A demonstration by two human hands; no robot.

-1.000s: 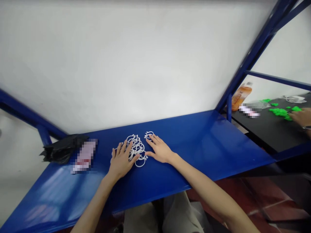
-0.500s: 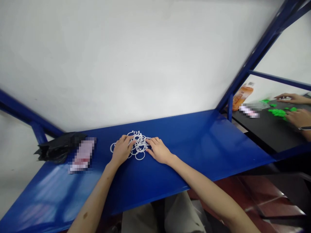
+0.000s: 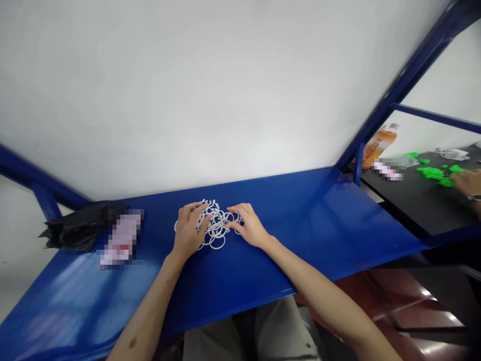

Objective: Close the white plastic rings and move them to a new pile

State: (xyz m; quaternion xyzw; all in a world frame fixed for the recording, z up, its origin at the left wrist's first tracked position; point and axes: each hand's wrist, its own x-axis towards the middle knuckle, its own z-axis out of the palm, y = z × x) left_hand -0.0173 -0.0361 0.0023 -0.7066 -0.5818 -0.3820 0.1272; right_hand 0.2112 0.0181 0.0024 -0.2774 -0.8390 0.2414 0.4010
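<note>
A loose heap of several thin white rings [image 3: 217, 242], which look like curtain rings with small end loops, lies tangled on the blue table [image 3: 300, 220]. Over the left side of the heap rests my left hand [image 3: 189, 231], fingers apart and curved, covering some of the rings. At the heap's right edge is my right hand [image 3: 250, 225], with thumb and fingers spread around the outer rings and no firm grip visible. Between the two hands the middle of the heap is in plain sight.
A crumpled black plastic bag [image 3: 78, 228] and a blurred-out pinkish packet [image 3: 122, 238] lie on the left. Blue frame posts [image 3: 358, 163] bound the table. Beyond them, another person's hand [image 3: 468, 183] is at green pieces [image 3: 432, 174] on a black table, near an orange bottle [image 3: 378, 148].
My right hand has moved slightly right, its thumb and fingers wider apart, and rings there show more. My left hand stays on the heap, fingers a little more spread. The view has shifted slightly.
</note>
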